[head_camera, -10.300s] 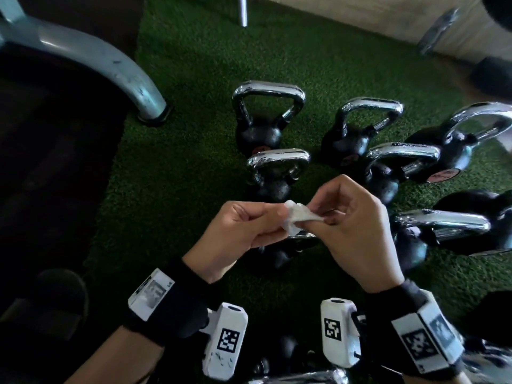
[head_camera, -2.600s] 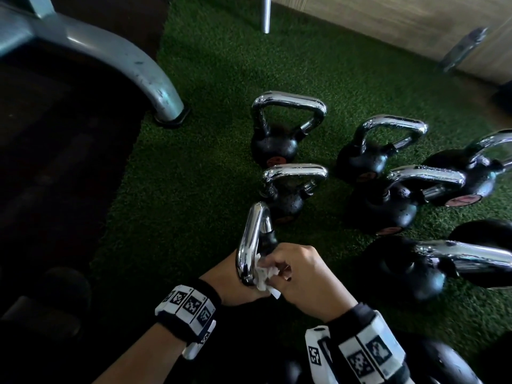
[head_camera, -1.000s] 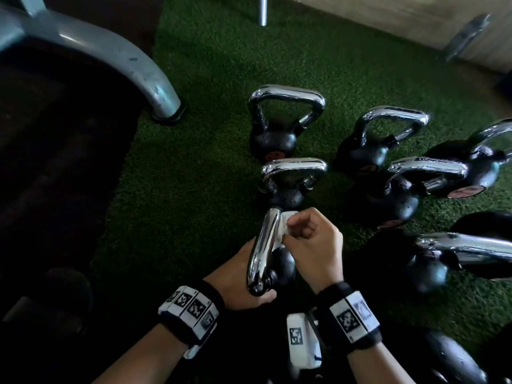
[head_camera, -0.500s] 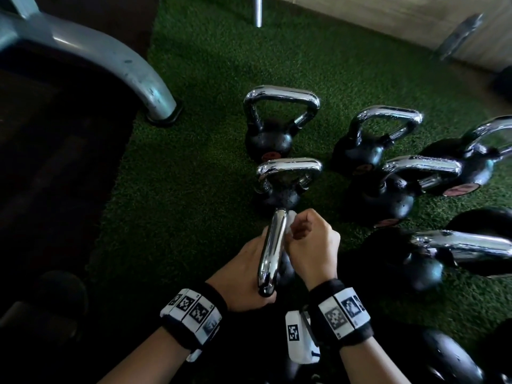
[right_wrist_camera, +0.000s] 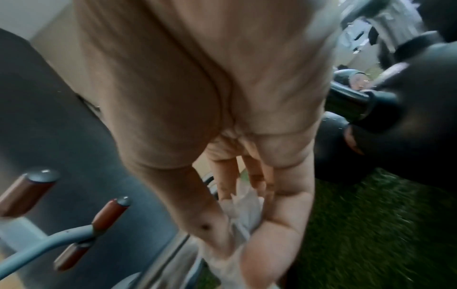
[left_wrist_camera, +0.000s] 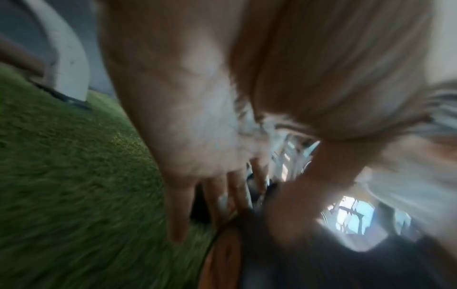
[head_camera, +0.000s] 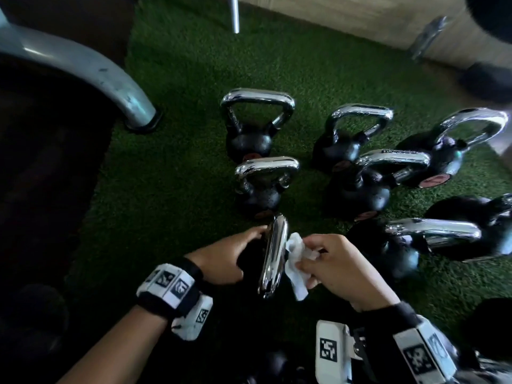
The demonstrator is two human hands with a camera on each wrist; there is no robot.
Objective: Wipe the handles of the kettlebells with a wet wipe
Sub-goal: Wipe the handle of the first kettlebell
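A black kettlebell with a chrome handle (head_camera: 273, 256) stands nearest me on the green turf (head_camera: 177, 173), its handle seen edge-on. My left hand (head_camera: 227, 257) holds it from the left, with a fingertip at the handle's far end. In the blurred left wrist view the left hand (left_wrist_camera: 197, 156) lies over the dark ball with the thumb set apart. My right hand (head_camera: 335, 264) pinches a crumpled white wet wipe (head_camera: 297, 263) right beside the handle's right side. The right wrist view shows the wet wipe (right_wrist_camera: 243, 211) bunched between thumb and fingers of the right hand (right_wrist_camera: 222, 117).
Several more chrome-handled kettlebells stand beyond and to the right: one (head_camera: 266, 187) just past the handle, another (head_camera: 256, 120) behind it, others (head_camera: 371, 184) toward the right. A grey machine leg (head_camera: 83, 67) curves down at the left. A chrome bar (head_camera: 235, 15) hangs at the top.
My right hand has slid back from the far end of the handle to its right side, and more of the wipe now shows. The left hand stays on the kettlebell.
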